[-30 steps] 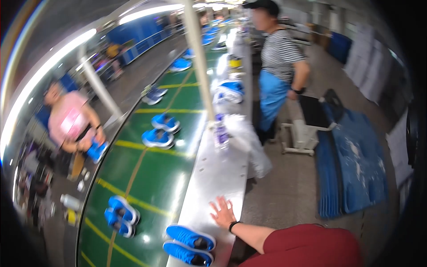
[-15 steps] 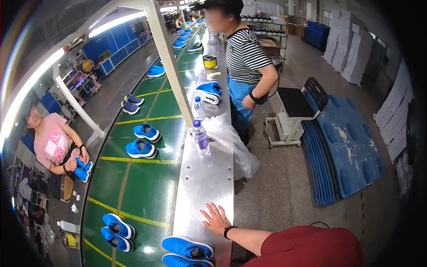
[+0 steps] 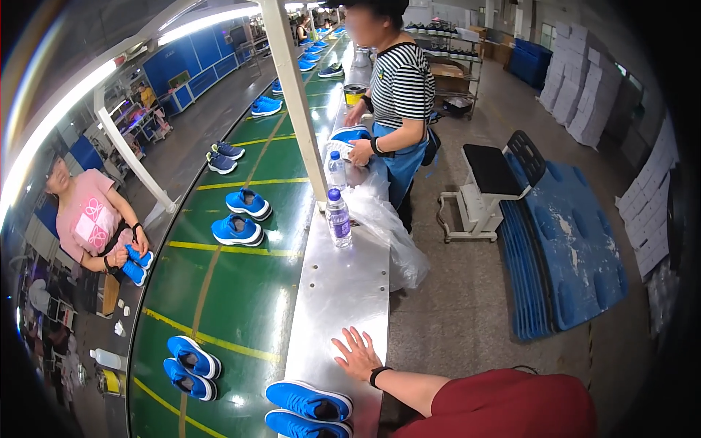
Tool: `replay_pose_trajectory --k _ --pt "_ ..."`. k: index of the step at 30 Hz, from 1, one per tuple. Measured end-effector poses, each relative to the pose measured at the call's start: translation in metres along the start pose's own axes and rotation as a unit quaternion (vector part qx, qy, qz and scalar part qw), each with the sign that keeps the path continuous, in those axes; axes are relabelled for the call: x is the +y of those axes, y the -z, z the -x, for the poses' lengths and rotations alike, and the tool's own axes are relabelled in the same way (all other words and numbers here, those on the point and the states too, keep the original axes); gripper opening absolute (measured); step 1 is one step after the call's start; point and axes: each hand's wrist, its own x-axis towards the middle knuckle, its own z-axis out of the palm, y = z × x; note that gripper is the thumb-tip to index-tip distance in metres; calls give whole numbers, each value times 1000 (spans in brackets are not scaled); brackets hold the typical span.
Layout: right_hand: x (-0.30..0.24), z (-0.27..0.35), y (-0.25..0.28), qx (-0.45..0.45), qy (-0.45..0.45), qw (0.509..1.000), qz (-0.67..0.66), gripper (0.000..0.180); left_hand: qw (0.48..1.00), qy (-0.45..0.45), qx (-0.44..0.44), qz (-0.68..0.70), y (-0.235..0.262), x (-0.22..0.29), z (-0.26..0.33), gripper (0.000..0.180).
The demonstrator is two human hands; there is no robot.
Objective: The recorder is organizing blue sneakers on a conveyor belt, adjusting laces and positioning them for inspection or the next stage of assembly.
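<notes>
My right hand (image 3: 359,355) rests palm down on the bare metal ledge (image 3: 339,292), its fingers spread and nothing in them. A dark band circles the wrist, and a dark red sleeve covers the upper arm. Just below the hand in the picture sits a pair of blue lace-up sneakers (image 3: 310,400) with white soles, partly cut off by the lower edge. Another blue pair (image 3: 191,366) lies to the left on the green conveyor belt (image 3: 248,306). My left hand is out of view.
Two water bottles (image 3: 338,219) and a clear plastic bag (image 3: 391,244) stand farther along the ledge, beside a white post (image 3: 296,102). A co-worker in stripes (image 3: 401,87) handles a blue sneaker there. Across the belt, a person in pink (image 3: 91,212) holds blue shoes. A stool (image 3: 485,182) and blue panels (image 3: 562,248) stand right.
The striped co-worker has turned toward the ledge and brought both hands to the sneaker area, one touching the shoe. My view has shifted slightly; my right hand stays on the ledge.
</notes>
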Motion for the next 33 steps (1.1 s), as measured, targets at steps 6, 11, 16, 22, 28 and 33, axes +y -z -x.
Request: replay_pose_trajectory --k 6,11,16,22,28,33 --pt "-1 2 0 9 6 1000 -13 51 1000 2 -1 7 -7 -13 12 71" --pt "0 2 -4 19 7 1000 21 52 1000 -1 -2 28 -26 -8 19 70" --pt "-2 2 -7 19 11 1000 19 52 999 1 -2 44 -41 -14 30 70" --pt "-2 3 -8 23 13 1000 10 51 998 -5 2 55 -54 -21 32 70" --pt "0 4 -10 31 17 999 6 51 998 -13 -1 54 -63 -37 34 69" --pt "0 5 -13 48 20 999 4 51 999 -24 -9 46 -65 -54 32 69"
